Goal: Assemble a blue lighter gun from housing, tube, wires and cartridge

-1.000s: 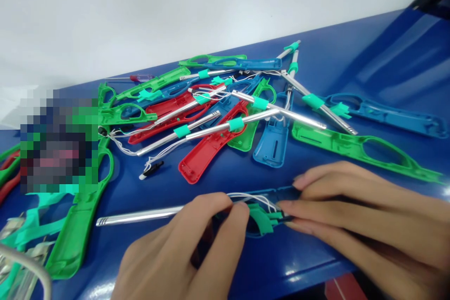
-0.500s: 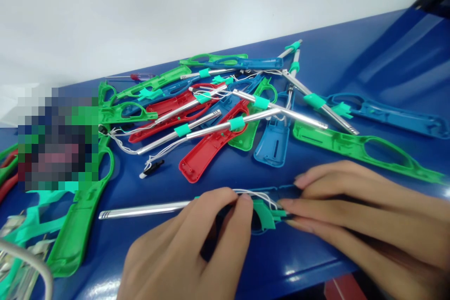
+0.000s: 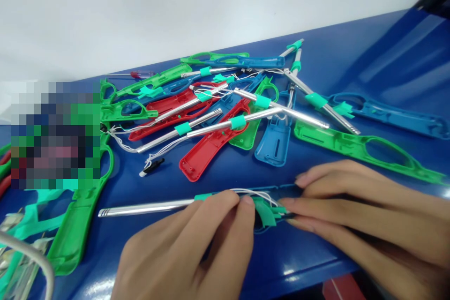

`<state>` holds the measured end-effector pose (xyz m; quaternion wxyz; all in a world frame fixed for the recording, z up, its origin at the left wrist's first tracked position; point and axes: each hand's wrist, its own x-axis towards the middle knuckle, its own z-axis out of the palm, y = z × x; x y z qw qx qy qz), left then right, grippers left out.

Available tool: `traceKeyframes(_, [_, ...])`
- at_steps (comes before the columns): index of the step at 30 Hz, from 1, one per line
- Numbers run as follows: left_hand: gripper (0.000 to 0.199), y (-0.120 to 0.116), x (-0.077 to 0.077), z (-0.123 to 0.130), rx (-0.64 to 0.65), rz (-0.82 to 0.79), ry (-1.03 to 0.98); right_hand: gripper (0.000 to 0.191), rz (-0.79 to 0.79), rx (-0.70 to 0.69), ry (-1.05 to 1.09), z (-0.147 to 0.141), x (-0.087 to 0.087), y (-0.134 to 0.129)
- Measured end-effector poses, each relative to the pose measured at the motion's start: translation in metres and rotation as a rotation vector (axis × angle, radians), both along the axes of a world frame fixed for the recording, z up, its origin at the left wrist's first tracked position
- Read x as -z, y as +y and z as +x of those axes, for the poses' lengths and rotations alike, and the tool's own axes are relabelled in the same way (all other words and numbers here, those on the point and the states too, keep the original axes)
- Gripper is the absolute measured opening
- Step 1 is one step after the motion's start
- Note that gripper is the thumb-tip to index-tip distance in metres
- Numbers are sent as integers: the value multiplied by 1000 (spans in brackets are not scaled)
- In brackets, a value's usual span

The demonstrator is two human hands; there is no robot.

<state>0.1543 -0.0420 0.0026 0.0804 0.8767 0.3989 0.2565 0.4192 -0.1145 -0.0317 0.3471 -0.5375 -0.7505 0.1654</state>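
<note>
Near the front of the blue table, a silver metal tube (image 3: 147, 208) points left out of a mostly covered blue handle piece (image 3: 277, 191). White wires (image 3: 258, 192) loop over a teal trigger-like part (image 3: 265, 211) on it. My left hand (image 3: 197, 243) pinches the wires and the handle's middle between thumb and forefinger. My right hand (image 3: 362, 211) has its fingertips pressed on the handle's right end, by the wire ends. Both hands hide much of the handle.
Behind lies a pile of red (image 3: 207, 150), green (image 3: 351, 147) and blue (image 3: 397, 112) handle shells and silver tubes with teal clips. Left are a green shell (image 3: 75, 225), teal parts and a grey cable (image 3: 35, 255). The table's front edge is close.
My left hand has shifted very slightly, showing more of the teal clip on the tube. My right hand stays at the handle's end.
</note>
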Motion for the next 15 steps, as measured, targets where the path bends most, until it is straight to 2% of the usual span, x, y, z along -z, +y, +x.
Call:
traceKeyframes(5, [36, 2, 0, -1, 18, -56, 37, 32, 15, 7, -8, 1, 1, 2])
traceKeyframes(12, [44, 1, 0, -5, 69, 60, 152, 29, 2, 8, -36, 0, 0, 0])
traceKeyframes(15, [32, 0, -6, -4, 7, 49, 98, 28, 9, 9, -58, -1, -2, -1])
